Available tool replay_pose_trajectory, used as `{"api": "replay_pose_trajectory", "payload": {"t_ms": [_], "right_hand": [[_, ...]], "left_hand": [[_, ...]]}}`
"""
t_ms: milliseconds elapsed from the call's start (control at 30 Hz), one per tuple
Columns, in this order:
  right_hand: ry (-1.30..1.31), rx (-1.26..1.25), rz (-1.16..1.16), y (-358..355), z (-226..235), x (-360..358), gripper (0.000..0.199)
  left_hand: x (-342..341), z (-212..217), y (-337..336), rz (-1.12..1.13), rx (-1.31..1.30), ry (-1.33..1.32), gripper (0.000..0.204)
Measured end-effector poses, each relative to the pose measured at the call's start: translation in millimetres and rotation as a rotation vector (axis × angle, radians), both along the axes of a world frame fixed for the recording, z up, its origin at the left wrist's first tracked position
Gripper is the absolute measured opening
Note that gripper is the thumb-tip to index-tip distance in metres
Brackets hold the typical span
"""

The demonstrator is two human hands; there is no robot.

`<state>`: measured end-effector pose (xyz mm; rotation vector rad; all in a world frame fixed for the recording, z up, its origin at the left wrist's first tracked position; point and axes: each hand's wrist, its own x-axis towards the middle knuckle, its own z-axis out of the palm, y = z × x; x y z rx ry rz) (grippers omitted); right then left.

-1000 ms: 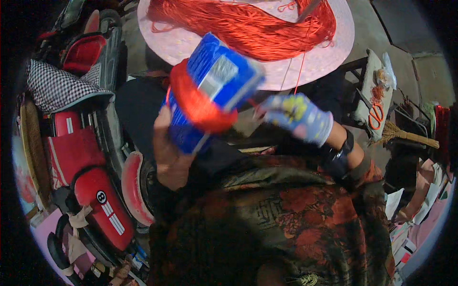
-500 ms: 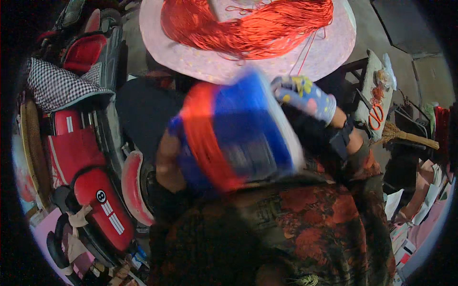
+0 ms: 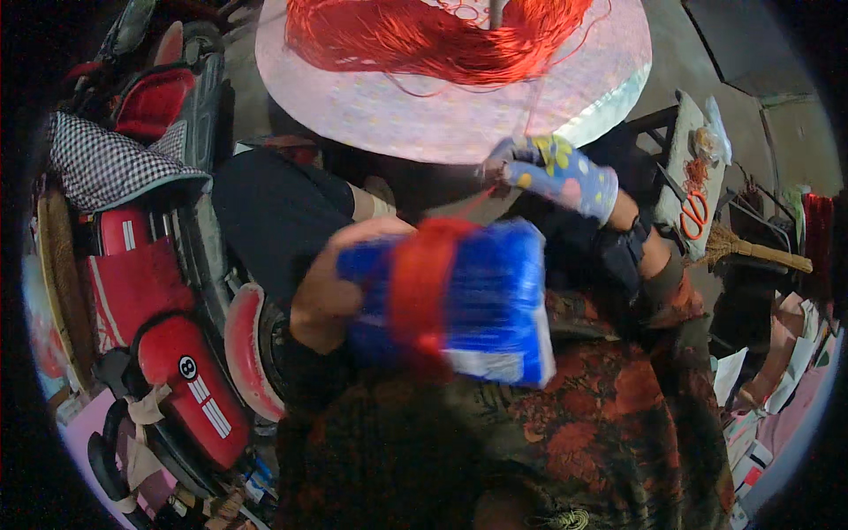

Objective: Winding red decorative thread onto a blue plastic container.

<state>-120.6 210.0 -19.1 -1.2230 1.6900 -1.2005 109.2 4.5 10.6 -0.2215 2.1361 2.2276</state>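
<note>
My bare left hand (image 3: pixel 329 287) grips the left end of a blue plastic-wrapped pack (image 3: pixel 503 296), blurred by motion, in front of my chest. A thick band of red cord (image 3: pixel 424 283) is wound around the pack's middle. My right hand (image 3: pixel 565 177), in a flowered glove with the fingertips showing, is closed on the running red cord between the pack and the table. Beyond it, a large loose skein of red cord (image 3: pixel 424 44) lies on a round pale pink top (image 3: pixel 477 124), around an upright rod (image 3: pixel 495 12).
At right, orange-handled scissors (image 3: pixel 694 215) lie on a narrow board (image 3: pixel 680 168), with a straw broom (image 3: pixel 751 251) beside it. At left stands a red scooter (image 3: pixel 190 389) with a checked cover (image 3: pixel 115 163). Papers and cardboard (image 3: pixel 777 362) are piled at lower right.
The pack has turned and come lower, away from my right hand. The cord between the two hands now shows. The skein and round top have shifted slightly.
</note>
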Motion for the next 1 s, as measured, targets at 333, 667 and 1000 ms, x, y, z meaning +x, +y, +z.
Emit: {"api": "replay_pose_trajectory", "payload": {"t_ms": [333, 667, 1000], "right_hand": [[0.406, -0.143, 0.343, 5.9, 65.6, 25.2, 0.013], [-0.288, 0.071, 0.096, 20.5, -5.0, 29.6, 0.015], [0.201, -0.040, 0.073, 0.1, 70.0, 10.9, 0.017]], "left_hand": [[-15.4, -8.9, 1.3, 0.288, 0.192, -0.279, 0.040], [-17.8, 16.1, 16.8, 0.412, 0.682, -0.149, 0.064], [-21.4, -0.6, 8.4, -0.090, 0.124, -0.386, 0.049]]}}
